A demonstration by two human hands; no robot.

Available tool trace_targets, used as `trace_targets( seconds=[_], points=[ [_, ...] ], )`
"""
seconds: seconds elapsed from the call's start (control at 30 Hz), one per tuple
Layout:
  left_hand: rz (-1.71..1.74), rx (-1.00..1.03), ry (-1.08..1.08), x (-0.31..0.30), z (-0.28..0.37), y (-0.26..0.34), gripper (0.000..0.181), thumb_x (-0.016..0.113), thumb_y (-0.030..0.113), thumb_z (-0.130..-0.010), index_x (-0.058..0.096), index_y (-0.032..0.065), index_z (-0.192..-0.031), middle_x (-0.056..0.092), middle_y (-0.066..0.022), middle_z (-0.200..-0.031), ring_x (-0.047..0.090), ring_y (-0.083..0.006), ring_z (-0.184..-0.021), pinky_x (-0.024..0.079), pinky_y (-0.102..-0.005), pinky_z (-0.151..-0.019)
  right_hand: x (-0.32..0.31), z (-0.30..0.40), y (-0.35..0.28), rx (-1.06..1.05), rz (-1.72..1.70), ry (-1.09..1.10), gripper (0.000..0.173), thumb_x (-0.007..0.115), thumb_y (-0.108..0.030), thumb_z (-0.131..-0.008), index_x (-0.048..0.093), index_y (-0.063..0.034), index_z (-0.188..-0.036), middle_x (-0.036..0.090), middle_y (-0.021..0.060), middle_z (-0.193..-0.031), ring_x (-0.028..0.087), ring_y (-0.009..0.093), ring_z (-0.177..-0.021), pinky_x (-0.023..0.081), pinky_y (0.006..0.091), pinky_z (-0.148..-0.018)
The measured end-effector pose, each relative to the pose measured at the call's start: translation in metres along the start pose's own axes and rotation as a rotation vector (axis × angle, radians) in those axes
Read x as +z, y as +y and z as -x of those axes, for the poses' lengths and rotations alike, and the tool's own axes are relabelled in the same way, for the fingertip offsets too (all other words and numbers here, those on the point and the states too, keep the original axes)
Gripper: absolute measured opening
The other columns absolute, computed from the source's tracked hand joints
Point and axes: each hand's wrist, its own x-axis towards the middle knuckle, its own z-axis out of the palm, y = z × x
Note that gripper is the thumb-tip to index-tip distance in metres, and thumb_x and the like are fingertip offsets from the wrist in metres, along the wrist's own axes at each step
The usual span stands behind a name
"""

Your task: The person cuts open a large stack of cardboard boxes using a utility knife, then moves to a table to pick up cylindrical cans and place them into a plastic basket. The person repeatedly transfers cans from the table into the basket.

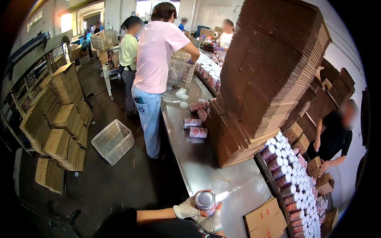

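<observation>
A metal can [205,200] with a bare silver end facing up and a printed red-and-white side is held just over the near edge of the metal table [205,172]. My left hand [188,208], in a pale glove with bare fingertips, wraps round its left side. Against the lower right of the same can rests my right hand [213,220], gloved alike, its thumb along the side; its other fingers are partly hidden. A flattened cardboard carton [266,218] with red printing lies to the right of my hands.
A tall stack of flattened cartons [268,68] rises from the table. Beyond it lie loose cans [198,132]. White-lidded cans [290,178] fill the right side. A person in pink [154,56] stands by a plastic crate [180,73]. An empty crate [113,142] sits on the floor.
</observation>
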Motion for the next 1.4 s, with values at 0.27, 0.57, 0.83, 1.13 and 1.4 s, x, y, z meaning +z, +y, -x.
trace_targets(
  seconds=[0.27,0.57,0.83,1.13,1.4],
  points=[
    [-0.143,-0.070,0.013,-0.072,-0.039,0.040,0.085,0.088,0.014,-0.059,0.039,0.0053,-0.128,0.053,-0.0030,-0.120,0.046,-0.0153,-0.115,0.035,-0.0313,-0.102,0.001,-0.080,-0.001,0.059,-0.301,0.133,0.081,0.038,-0.069,-0.084,0.035,-0.0059,-0.135,0.046,0.0167,-0.127,0.046,0.035,-0.111,0.039,0.0485,-0.093],
    [-0.892,-0.158,-0.538,-0.110,-0.118,0.091,0.112,0.079,0.056,-0.057,0.024,0.0114,-0.143,0.041,-0.0152,-0.136,0.036,-0.0285,-0.128,0.027,-0.0365,-0.107,0.054,-0.085,-0.039,-0.162,0.710,0.547,0.042,0.069,-0.016,-0.078,0.053,-0.0019,-0.114,0.064,0.0113,-0.092,0.062,0.020,-0.076,0.050,0.0326,-0.066],
    [-1.701,-0.130,-0.173,-0.209,-0.154,0.036,0.046,0.039,0.046,-0.093,0.064,0.0072,-0.096,0.065,-0.0137,-0.088,0.062,-0.0309,-0.085,0.048,-0.0417,-0.078,0.019,-0.110,-0.063,-0.327,1.274,0.649,0.052,0.068,-0.026,-0.077,0.047,-0.0073,-0.120,0.056,0.0127,-0.101,0.059,0.023,-0.082,0.049,0.0381,-0.067],
    [-1.746,-0.057,-0.150,-0.218,-0.151,0.030,0.040,0.039,0.037,-0.093,0.062,0.0051,-0.084,0.066,-0.0111,-0.082,0.063,-0.0279,-0.082,0.049,-0.0397,-0.076,-0.033,-0.137,-0.041,-0.546,1.854,0.601,0.062,0.062,-0.033,-0.079,0.035,-0.0150,-0.132,0.044,0.0155,-0.124,0.053,0.030,-0.097,0.048,0.0458,-0.079],
    [-1.759,-0.112,-0.168,-0.214,-0.155,0.028,0.042,0.037,0.037,-0.093,0.062,0.0048,-0.087,0.066,-0.0121,-0.084,0.063,-0.0290,-0.083,0.048,-0.0398,-0.077,-0.010,-0.123,-0.067,-0.225,0.709,0.640,0.052,0.055,-0.031,-0.084,0.041,-0.0131,-0.131,0.049,0.0145,-0.112,0.053,0.026,-0.092,0.049,0.0383,-0.076]
  ],
)
